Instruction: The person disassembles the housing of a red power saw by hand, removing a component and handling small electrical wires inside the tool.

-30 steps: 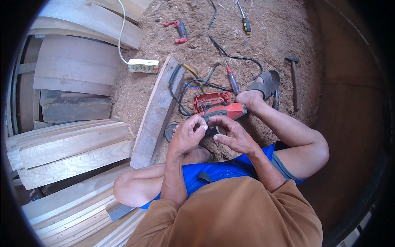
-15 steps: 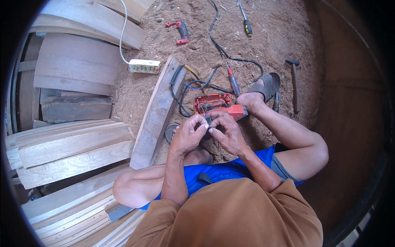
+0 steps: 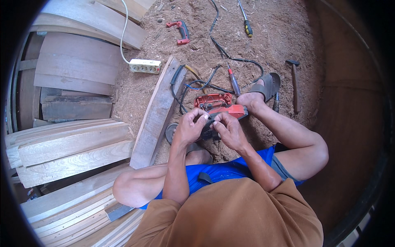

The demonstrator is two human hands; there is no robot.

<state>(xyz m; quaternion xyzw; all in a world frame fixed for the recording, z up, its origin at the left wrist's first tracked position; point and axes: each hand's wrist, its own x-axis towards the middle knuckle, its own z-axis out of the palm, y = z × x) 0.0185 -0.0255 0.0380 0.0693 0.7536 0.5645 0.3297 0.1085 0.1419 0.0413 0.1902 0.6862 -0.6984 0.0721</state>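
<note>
- Red-and-black power tool body (image 3: 236, 110) lies in the middle of the frame, just above the hands; its dark lower part is partly hidden by the fingers.
- Left hand (image 3: 191, 128), just left of the frame's middle, has its thumb and forefinger drawn close together at the tool's dark part.
- Right hand (image 3: 231, 131) faces it from the right, fingers curled and thumb bent inward. The 2 hands are near each other at the fingertips; whether either grips a small part, I cannot tell.
- Hollow red plastic housing piece (image 3: 214, 98), with dark wiring inside, sits just above the tool body.
- Grey-brown wooden beam (image 3: 153, 117) slants through the picture left of the tool.
- Screwdriver with a translucent purplish handle and red collar (image 3: 234, 83) lies above and right of the housing piece, near the sandalled foot.
- Red-and-black curved plastic handle piece (image 3: 183, 33) and white multi-socket power strip (image 3: 145, 66) lie at upper left of centre.
- Screwdriver with a yellow-and-black handle (image 3: 248, 29) lies at the upper edge, right of centre.
- Wooden-handled hammer (image 3: 296, 88) lies on the right.
- Pale stacked boards (image 3: 74, 142) fill the left side.
</note>
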